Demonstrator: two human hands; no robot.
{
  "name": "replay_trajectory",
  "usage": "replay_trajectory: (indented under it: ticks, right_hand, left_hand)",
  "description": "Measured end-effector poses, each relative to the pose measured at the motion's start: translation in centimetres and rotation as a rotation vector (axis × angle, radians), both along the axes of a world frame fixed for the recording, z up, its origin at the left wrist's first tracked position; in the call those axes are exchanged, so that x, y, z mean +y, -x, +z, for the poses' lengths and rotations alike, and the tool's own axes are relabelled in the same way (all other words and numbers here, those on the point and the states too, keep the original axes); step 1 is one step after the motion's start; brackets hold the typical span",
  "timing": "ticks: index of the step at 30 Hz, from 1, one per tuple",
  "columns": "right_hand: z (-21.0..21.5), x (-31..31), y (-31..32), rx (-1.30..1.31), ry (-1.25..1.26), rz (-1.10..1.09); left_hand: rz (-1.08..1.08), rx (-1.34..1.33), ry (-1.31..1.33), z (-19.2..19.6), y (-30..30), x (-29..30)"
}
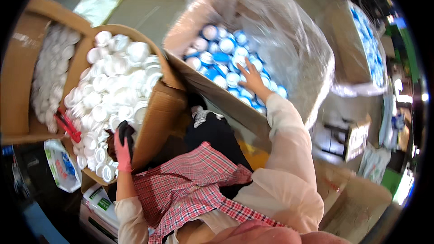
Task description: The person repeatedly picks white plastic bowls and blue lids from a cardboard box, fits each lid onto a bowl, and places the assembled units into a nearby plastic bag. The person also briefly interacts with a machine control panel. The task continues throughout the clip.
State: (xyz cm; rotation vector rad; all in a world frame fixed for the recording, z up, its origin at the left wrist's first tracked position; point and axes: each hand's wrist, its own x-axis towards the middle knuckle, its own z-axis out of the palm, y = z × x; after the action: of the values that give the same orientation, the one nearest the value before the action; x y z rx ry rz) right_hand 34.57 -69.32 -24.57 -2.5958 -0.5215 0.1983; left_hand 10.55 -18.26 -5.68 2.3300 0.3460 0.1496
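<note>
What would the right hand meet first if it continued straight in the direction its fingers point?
Probably the blue-and-white caps in the plastic-lined box; the right hand already lies spread over them, though whether it touches them is unclear.

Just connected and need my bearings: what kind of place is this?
Probably a packing or sorting floor in a factory or warehouse: a cardboard box heaped with white lids, a plastic-lined box of blue-and-white lids, more cartons around.

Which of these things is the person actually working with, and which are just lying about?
In use:
- right hand reaching into the lined box of blue-and-white caps
- gloved left hand at the box of white lids

Lying about:
- red tool
- second carton of white lids
- printed bag
</note>
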Motion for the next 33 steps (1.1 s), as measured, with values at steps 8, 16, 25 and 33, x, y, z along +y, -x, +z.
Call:
replay_trajectory:
  ticks: [8,16,25,33]
  right_hand:
    - [7.0,3.3,2.1,-0.230,0.036,-0.113]
    - [29.6,18.7,12.2,-0.503,-0.367,0.764]
    - [29.0,25.5,14.5,-0.030,-0.195,1.505]
    - [26.2,28.6,7.9,0.038,-0.296,1.583]
  left_hand:
    - [-0.064,0.026,-0.077,-1.1,0.3,0.2]
    - [-0.146,-0.273,-0.082,1.6,0.7,-0.8]
    - [-0.220,-0.228,-0.084,1.2,1.2,-1.5]
    - [-0.197,-0.265,0.036,3.8,2.5,0.9]
